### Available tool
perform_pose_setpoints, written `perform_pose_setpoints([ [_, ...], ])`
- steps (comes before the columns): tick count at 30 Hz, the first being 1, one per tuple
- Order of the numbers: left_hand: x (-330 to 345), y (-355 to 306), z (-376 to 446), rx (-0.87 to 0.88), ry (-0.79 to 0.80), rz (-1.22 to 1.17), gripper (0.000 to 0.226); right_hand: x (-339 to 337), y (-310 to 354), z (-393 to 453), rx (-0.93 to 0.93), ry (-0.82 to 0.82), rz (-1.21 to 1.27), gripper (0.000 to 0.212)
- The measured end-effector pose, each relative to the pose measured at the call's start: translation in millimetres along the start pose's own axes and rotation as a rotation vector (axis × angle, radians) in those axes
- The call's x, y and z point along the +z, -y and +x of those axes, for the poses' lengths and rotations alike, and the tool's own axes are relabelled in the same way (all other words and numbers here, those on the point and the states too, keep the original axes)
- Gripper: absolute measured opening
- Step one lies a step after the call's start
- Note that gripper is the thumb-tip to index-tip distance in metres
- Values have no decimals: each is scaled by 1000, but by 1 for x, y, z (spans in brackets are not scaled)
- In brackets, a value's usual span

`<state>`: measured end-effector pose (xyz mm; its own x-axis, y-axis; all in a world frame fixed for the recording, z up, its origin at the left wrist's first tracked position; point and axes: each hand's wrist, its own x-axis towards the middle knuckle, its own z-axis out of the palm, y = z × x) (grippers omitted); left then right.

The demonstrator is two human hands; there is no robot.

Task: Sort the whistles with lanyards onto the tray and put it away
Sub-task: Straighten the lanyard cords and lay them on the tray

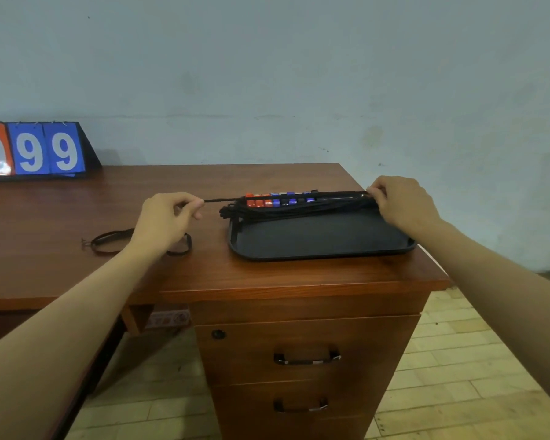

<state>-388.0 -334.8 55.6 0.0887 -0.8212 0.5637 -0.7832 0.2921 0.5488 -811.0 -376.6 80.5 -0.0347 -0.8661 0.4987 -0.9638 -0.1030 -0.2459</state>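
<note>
Presently: left hand (pixel 169 217) and right hand (pixel 400 204) each pinching one lanyard (pixel 223 200), stretched taut above whistles (pixel 277 200) rowed along the black tray (pixel 315 239), apparently for straight laying.

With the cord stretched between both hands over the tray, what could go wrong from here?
1. The tray sits close to the desk's right edge, so a tug by the right hand might slide it off.
2. The left hand pulls a black lanyard taut across the row of whistles; it could snag the bundled cords and drag sorted whistles out of line.
3. A loose lanyard under the left wrist could get swept aside or overlooked.
</note>
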Motion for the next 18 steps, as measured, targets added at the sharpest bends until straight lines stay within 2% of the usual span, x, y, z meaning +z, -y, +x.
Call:
perform_pose_setpoints([
  [10, 30, 8, 10, -47, -37, -23, 18, 22, -26, 11, 98, 19, 48, 19],
  [18, 34, 0, 28, -40, -108, -44, 17, 24, -35, 30, 144, -70, 152, 11],
])
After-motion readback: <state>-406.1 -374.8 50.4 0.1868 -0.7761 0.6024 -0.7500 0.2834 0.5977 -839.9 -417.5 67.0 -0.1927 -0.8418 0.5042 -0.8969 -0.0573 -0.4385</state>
